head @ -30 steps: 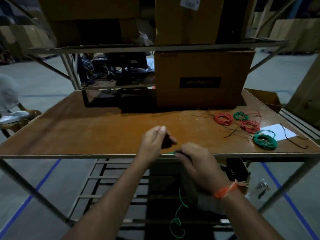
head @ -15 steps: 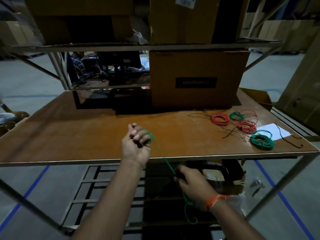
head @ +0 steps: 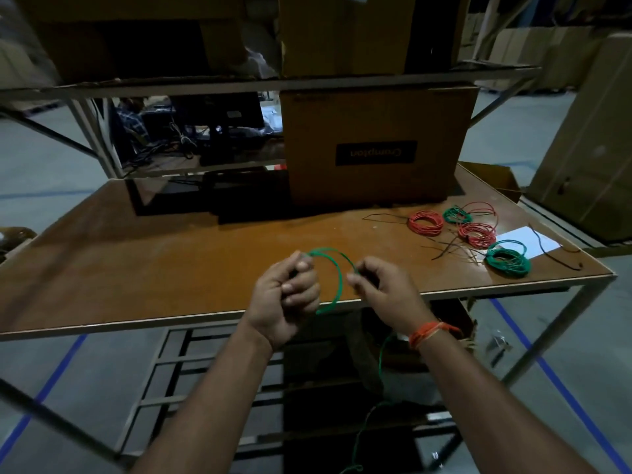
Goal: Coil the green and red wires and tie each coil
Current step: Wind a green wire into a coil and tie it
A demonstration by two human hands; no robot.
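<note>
**Green wire looped between two hands at the table's front edge**

The green wire [head: 337,280] is a thin, smooth, plastic-coated strand. It arcs in a round loop between the two hands, above the near edge of the table. The left hand [head: 285,299] has its fingers curled and grips the wire, which comes out at both the top and the bottom of the fist. The right hand [head: 381,290] pinches the other side of the loop between curled fingertips. Below the right wrist, which wears an orange thread band [head: 429,333], the slack wire hangs down in loose waves toward the floor.

Beyond and to the right of the grip, finished round coils lie on the table: a green coil [head: 508,260] nearest, two red coils [head: 425,223] [head: 478,234] farther back, and a smaller green coil [head: 456,214] behind them. Thin dark tie strands [head: 451,246] lie scattered among them, next to a white paper sheet [head: 528,241].

The table [head: 154,261] has a glossy brown board top with a metal-edged frame. Straight beyond the grip stands a brown cardboard box [head: 376,145] with a dark label that reads "Crompton", upside down. More cardboard boxes sit on the metal shelf [head: 239,84] above.
</note>
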